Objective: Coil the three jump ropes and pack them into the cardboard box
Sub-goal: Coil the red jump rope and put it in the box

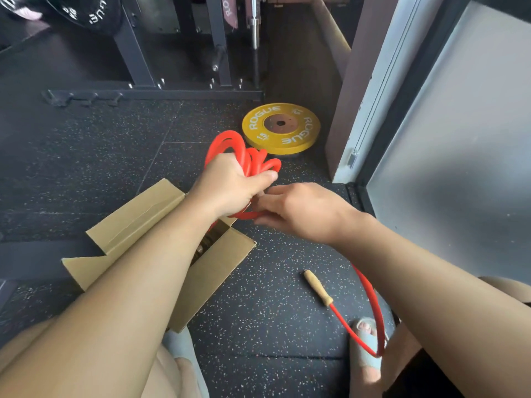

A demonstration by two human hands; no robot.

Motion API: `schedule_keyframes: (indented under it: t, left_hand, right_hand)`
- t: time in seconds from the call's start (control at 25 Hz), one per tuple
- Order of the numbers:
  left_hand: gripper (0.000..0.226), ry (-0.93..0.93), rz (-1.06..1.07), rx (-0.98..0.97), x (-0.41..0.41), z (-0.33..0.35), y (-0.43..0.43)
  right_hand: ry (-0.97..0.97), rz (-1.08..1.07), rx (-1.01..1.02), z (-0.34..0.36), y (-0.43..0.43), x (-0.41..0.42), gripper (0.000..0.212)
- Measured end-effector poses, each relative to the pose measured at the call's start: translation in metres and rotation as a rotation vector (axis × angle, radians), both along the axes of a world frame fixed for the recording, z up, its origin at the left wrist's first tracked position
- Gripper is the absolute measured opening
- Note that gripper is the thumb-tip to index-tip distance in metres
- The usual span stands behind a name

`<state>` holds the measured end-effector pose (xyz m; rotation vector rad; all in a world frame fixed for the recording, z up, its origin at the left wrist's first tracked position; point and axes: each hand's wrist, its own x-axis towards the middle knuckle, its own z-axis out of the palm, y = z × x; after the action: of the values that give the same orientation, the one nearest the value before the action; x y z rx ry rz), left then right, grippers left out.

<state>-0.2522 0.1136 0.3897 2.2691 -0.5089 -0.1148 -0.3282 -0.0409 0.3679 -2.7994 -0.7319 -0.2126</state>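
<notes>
My left hand [230, 185] grips a bundle of red jump rope coils [247, 156] above the far corner of the open cardboard box [212, 271]. My right hand [298, 211] pinches a strand of the same rope just below the coils. The loose end of the rope [373, 311] runs under my right forearm, loops by my foot and ends at a wooden handle [317, 287] lying on the floor. My left forearm hides most of the box's inside; something dark with a bit of red shows in the gap.
A yellow weight plate [280, 128] lies flat on the speckled rubber floor just beyond the coils. A black rack base [155, 94] and barbell stand behind. A door frame and frosted panel [448, 139] rise at the right. My sandalled foot [366, 343] is at the bottom.
</notes>
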Motion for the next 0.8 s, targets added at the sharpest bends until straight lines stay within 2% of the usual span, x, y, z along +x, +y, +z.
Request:
schedule_keyframes:
  t: [0.04, 0.12, 0.2, 0.24, 0.4, 0.52, 0.8]
  left_hand:
    - [0.036, 0.057, -0.061, -0.024, -0.001, 0.002, 0.000]
    - [0.042, 0.192, -0.171, -0.043, -0.006, 0.000, 0.001]
    - [0.056, 0.352, -0.219, -0.068, -0.008, -0.006, 0.002]
    - [0.063, 0.447, -0.261, -0.123, -0.012, -0.008, 0.002]
    - [0.061, 0.785, -0.472, -0.452, -0.025, -0.002, 0.011]
    - [0.058, 0.879, -0.672, -0.549, -0.027, -0.005, 0.015]
    - [0.045, 0.935, -0.704, -0.720, -0.023, -0.011, 0.014]
  right_hand:
    - [-0.072, 0.024, 0.048, 0.000, -0.001, -0.002, 0.029]
    - [-0.249, 0.047, 0.092, 0.003, -0.001, -0.007, 0.046]
    - [-0.329, 0.064, 0.121, 0.012, -0.005, -0.010, 0.054]
    - [-0.336, 0.077, 0.153, 0.017, -0.008, -0.011, 0.054]
    - [-0.397, 0.102, 0.380, 0.035, -0.016, -0.013, 0.060]
    - [-0.464, 0.078, 0.490, 0.040, -0.016, -0.010, 0.065]
    - [-0.526, -0.181, 0.418, 0.029, -0.021, -0.001, 0.076]
